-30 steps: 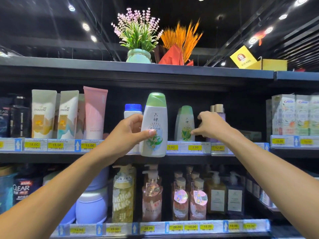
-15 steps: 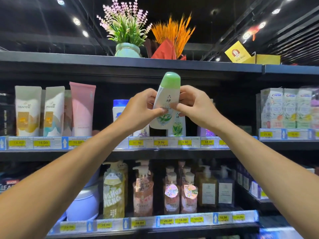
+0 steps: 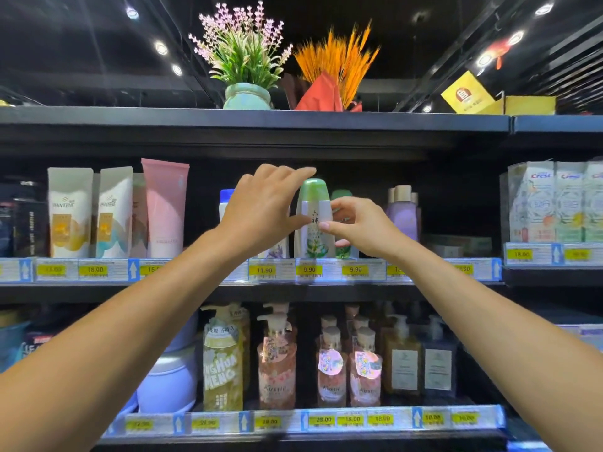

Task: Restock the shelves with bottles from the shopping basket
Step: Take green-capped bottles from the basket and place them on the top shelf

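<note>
Above your left hand [image 3: 261, 210] there's room under the upper shelf [image 3: 228, 125]. Purple bottles [image 3: 403, 213] stand just right of your right hand [image 3: 362, 226].

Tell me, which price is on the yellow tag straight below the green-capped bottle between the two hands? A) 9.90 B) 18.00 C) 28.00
A: the yellow tag on the shelf edge directly under the green-capped bottle reads 9.90.
</note>
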Demonstrator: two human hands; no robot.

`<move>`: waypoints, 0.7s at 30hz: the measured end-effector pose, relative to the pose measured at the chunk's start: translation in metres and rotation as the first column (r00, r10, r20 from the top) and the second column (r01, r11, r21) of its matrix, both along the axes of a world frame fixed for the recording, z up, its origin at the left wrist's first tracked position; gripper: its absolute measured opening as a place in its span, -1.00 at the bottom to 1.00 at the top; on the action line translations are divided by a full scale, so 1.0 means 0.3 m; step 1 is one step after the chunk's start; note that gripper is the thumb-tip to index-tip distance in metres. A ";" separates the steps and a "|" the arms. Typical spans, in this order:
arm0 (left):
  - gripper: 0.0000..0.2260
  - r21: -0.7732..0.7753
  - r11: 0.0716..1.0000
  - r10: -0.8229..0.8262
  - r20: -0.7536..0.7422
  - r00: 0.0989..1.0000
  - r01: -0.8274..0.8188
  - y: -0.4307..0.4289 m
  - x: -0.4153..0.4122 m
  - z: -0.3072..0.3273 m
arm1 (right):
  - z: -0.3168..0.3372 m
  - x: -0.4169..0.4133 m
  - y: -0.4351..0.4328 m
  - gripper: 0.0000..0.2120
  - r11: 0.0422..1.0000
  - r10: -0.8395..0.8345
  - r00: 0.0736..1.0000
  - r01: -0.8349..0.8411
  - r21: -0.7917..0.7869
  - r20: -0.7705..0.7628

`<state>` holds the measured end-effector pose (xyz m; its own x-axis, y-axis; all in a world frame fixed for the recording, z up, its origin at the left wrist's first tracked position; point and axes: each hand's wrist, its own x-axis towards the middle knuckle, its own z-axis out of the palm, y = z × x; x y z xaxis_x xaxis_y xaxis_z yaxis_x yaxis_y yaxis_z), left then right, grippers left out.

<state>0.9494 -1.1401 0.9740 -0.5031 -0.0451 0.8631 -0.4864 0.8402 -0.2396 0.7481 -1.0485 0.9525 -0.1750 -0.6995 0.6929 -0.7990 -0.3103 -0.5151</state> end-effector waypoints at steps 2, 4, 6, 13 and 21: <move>-0.30 -0.047 0.997 0.059 0.044 0.997 -0.057 -0.008 -0.009 -0.008 | -0.005 -0.005 -0.014 -0.71 1.000 -0.009 1.000 0.009 0.027 0.009; -0.28 -0.071 0.993 0.103 0.072 0.992 -0.098 -0.021 -0.019 -0.015 | -0.008 -0.013 -0.021 -0.72 0.999 -0.006 1.000 0.005 0.042 0.027; -0.21 -0.079 0.989 0.136 0.098 0.986 -0.129 -0.035 -0.029 -0.016 | -0.008 -0.021 -0.025 -0.73 0.998 -0.003 0.999 0.000 0.058 0.040; -0.03 -0.104 0.968 0.246 0.188 0.951 -0.230 -0.059 -0.075 -0.004 | 0.003 -0.034 -0.034 -0.68 0.994 -0.008 1.000 0.005 0.108 0.025; 0.01 -0.137 0.956 0.283 0.175 0.943 -0.261 -0.061 -0.101 -0.014 | -0.011 -0.050 -0.008 -0.62 0.988 0.004 1.000 0.000 0.154 -0.024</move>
